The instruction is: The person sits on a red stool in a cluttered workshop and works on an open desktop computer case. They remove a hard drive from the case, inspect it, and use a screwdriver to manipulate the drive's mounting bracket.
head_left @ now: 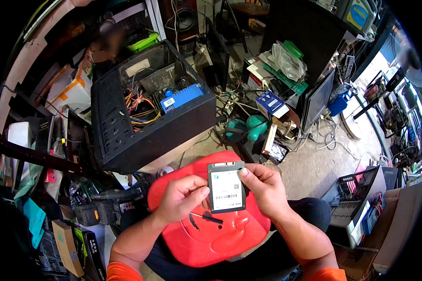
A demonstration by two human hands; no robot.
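- Computer case [147, 107], at 10 o'clock from the hands, lies on its side with the open panel up, so the coloured wires [138, 108] and a blue part inside show; looks laid that way for reach-in access.
- Cordless drill [105, 206], at 9 o'clock from the left hand, lies flat on the clutter, close by.
- Left hand [183, 196]: grip closed on the drive's left edge, thumb tip on the front face, other fingers curled behind; it steadies that side.
- Small screwdriver [206, 218], just under the left hand at 5 o'clock, lies loose on the red plastic stool [206, 234]; the stool sits in the lap as a work surface, its dished top likely keeps the tool from rolling.
- Drive [226, 186], a flat dark slab with a white label, is held upright above the stool between both hands, label toward the camera, probably to read it.
- Right hand [262, 187]: grip pinches the drive's right edge, thumb at the top corner, fingers behind.
- Flat monitor [316, 100], at 1 o'clock, leans upright amid boxes and cables.
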